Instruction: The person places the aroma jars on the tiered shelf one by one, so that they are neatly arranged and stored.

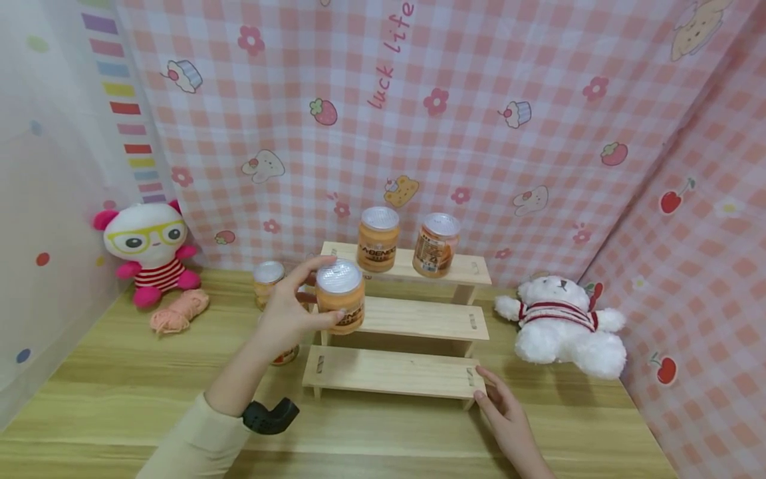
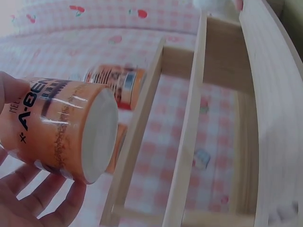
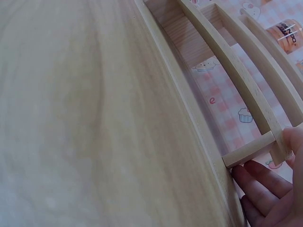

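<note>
My left hand [image 1: 290,309] grips an orange can [image 1: 342,303] with a silver lid, thumb on the near side and fingers round the far side. The can is held upright in front of the left end of a three-tier wooden shelf [image 1: 395,372]; its pale base [image 2: 100,137] shows in the left wrist view. At the shelf's lowest step, my right hand [image 1: 505,412] holds the right end between thumb and fingers. Two similar cans, one on the left [image 1: 379,239] and one on the right [image 1: 437,246], stand on the top step.
Behind my left hand, another can [image 1: 267,274] stands on the table [image 1: 371,439]; one more [image 1: 286,356] shows partly below that hand. A panda plush [image 1: 152,243] and pink yarn [image 1: 179,311] lie at left, a white bear plush [image 1: 559,326] at right. A checked curtain [image 1: 479,73] hangs behind.
</note>
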A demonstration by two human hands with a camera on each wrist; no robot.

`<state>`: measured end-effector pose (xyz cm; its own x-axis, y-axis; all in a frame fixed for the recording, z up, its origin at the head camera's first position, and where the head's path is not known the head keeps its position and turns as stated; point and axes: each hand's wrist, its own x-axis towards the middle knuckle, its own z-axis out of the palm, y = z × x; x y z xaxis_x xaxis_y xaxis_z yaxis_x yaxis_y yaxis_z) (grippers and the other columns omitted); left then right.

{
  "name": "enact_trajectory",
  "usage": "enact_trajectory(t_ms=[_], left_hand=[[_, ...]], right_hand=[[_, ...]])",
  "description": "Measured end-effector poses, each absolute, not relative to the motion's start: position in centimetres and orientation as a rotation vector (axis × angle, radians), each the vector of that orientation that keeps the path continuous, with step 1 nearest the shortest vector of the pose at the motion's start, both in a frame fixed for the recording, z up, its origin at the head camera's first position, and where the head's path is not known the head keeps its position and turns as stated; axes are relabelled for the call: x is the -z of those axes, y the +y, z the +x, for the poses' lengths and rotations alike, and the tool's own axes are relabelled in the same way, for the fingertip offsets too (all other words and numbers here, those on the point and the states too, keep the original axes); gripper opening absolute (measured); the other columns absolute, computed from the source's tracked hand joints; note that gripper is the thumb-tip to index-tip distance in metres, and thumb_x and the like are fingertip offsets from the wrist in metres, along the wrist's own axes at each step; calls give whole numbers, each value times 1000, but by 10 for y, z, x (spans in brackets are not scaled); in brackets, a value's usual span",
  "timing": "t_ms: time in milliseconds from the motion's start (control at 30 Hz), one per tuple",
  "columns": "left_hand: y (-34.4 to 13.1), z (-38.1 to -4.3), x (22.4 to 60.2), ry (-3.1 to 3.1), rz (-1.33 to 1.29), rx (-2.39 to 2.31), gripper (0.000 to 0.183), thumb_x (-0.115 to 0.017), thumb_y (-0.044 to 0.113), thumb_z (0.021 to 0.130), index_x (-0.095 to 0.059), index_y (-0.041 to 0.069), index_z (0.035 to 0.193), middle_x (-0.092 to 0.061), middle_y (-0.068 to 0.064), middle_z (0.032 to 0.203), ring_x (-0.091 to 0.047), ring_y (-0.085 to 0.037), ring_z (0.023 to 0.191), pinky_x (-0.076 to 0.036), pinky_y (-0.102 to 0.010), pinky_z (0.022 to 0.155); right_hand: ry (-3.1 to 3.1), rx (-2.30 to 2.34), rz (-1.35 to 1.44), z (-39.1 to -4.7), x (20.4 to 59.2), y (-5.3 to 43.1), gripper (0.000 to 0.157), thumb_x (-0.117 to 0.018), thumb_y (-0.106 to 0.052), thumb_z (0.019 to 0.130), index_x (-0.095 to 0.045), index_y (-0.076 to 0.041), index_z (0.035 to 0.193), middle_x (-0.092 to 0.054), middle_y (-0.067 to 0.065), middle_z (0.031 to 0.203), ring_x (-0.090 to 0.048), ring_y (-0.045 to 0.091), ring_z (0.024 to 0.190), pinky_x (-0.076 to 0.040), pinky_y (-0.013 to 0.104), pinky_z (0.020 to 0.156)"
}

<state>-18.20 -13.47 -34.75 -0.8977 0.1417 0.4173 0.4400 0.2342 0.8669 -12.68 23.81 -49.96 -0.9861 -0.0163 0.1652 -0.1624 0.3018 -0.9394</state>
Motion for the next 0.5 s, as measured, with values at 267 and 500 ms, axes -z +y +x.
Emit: enact_trajectory(t_ms=[267,500], left_hand=[[-103,-187,346,-2239,-632,1728,74,-84,2,67,-54,19,133,-57,-6,115,-53,-24,97,-50,-44,79],[-80,-192,347,-2237,-714,1737,72,-84,6,69,-54,21,133,-57,-5,114,-54,-23,98,-52,-43,77]], right_hand=[[-2429,-1751,194,-128,501,239,40,-56,-12,97,-50,-7,137,-66,17,111,-61,9,98,-44,16,83],[-2418,-1761,205,-128,501,239,40,-56,-11,97,-50,-6,137,-66,17,109,-61,9,97,-44,16,82]])
